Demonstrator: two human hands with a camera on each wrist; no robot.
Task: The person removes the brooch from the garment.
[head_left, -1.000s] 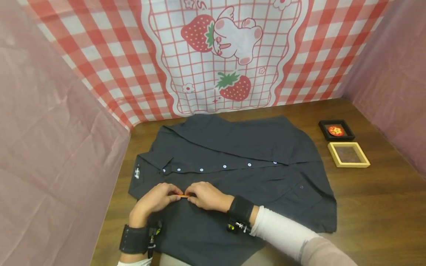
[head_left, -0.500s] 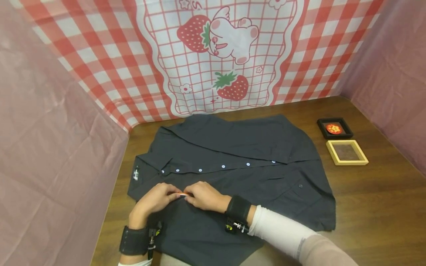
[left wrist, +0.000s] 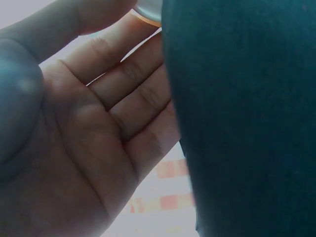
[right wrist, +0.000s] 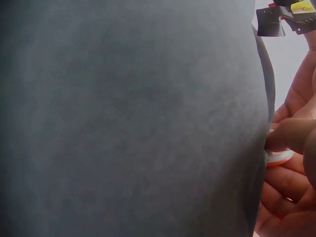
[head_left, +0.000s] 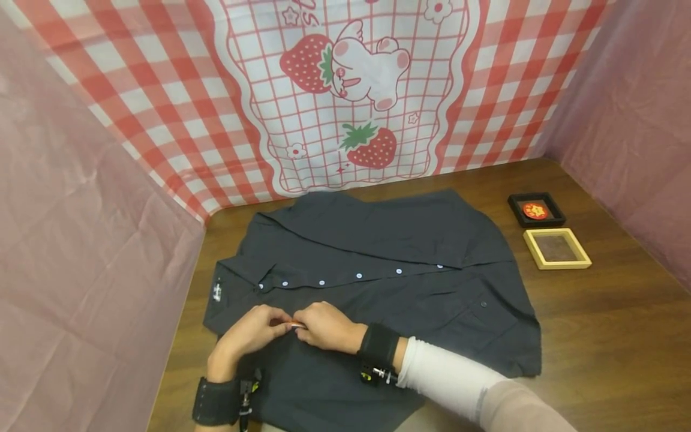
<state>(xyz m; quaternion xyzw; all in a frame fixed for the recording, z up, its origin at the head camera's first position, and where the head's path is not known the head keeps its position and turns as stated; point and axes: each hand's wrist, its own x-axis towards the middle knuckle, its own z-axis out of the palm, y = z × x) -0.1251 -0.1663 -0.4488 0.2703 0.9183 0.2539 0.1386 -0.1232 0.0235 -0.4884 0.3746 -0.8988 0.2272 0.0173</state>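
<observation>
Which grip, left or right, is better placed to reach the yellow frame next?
The right grip, probably: the yellow frame lies to its right, farther from the left grip. Both, though, hold the orange-rimmed disc.

A cloth-screened tabletop booth, apparently a makeshift filming set; whether it stands in a home or a workplace cannot be told. A wood-grain table (head_left: 610, 342) forms the floor of the enclosure. Plain pink drapes close its sides, a left drape (head_left: 92, 252) and a right drape (head_left: 637, 138). A red-and-white checked cloth (head_left: 186, 114), printed with strawberries and a white cartoon animal, forms the far wall. Black wrist straps (head_left: 217, 401) bearing small devices indicate recording.
</observation>
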